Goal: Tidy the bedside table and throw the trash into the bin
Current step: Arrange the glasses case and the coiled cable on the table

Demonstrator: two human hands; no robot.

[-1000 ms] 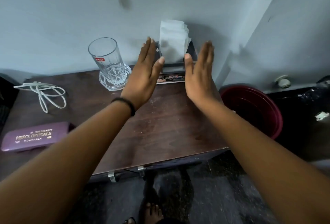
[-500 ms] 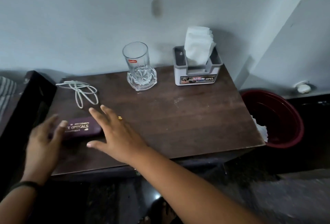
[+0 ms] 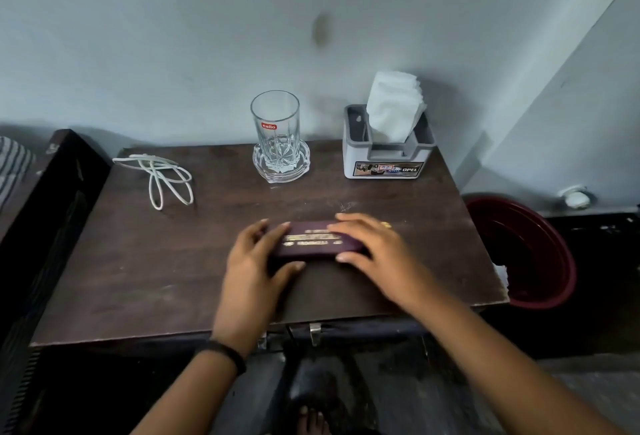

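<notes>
Risk: you have a tall clear glass tumbler standing on a clear glass coaster near the back edge; a hasty slide of the case toward it could knock it over.
Second risk: the looped white cable lies loose at back left, and a trailing wrist could snag it if you reach that way.
Bin side: the dark red round plastic bin sits on the floor just beside the table's right edge; push too far right and the case drops in with the trash.
Task item: the flat maroon spectacle case with gold lettering lies near the middle of the dark brown wooden bedside table, long side across.
Left hand: palm down on the case's left end, thumb along its front edge, fingers curled over the top, grasping it.
Right hand: spread over the right end, fingers laid across the lid, thumb at the front, likewise holding it.
Hedge: the case is blurred, so whether it is lifted or resting on the wood is unclear.
Also there: a grey and white tissue holder with white tissues at back right.
</notes>
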